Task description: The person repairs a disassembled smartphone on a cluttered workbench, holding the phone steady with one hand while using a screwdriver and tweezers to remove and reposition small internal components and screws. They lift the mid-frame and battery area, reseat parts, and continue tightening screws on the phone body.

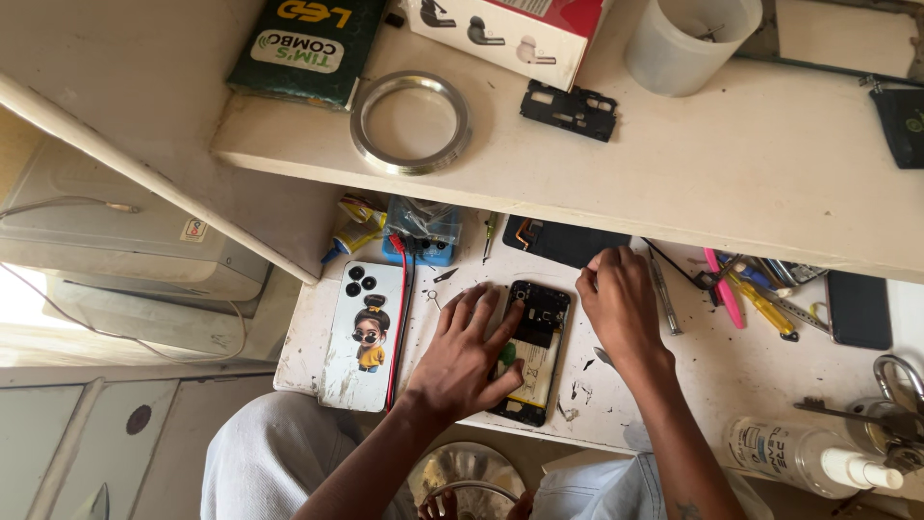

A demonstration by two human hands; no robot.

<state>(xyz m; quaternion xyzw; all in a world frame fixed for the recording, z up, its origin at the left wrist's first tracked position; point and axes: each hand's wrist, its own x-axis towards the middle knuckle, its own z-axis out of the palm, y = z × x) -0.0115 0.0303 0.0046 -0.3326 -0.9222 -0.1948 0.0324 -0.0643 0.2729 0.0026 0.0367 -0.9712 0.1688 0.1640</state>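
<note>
An opened black phone [535,347] lies face down on the white bench [703,371], its insides and a green part showing. My left hand [464,354] presses flat on the phone's left side, fingers spread over it. My right hand [621,306] hovers just right of the phone's top, fingertips pinched near a dark screen panel [568,241]; whether something small sits between the fingers is too fine to tell. A white phone back cover with a cartoon figure [366,337] rests left of my left hand.
A shelf [597,169] overhangs the bench, carrying a metal ring [411,122], a black phone frame piece [568,109], a white cup [688,39] and boxes. Screwdrivers and tweezers [751,294] lie right, with a black phone [859,308] and a spray bottle [808,455].
</note>
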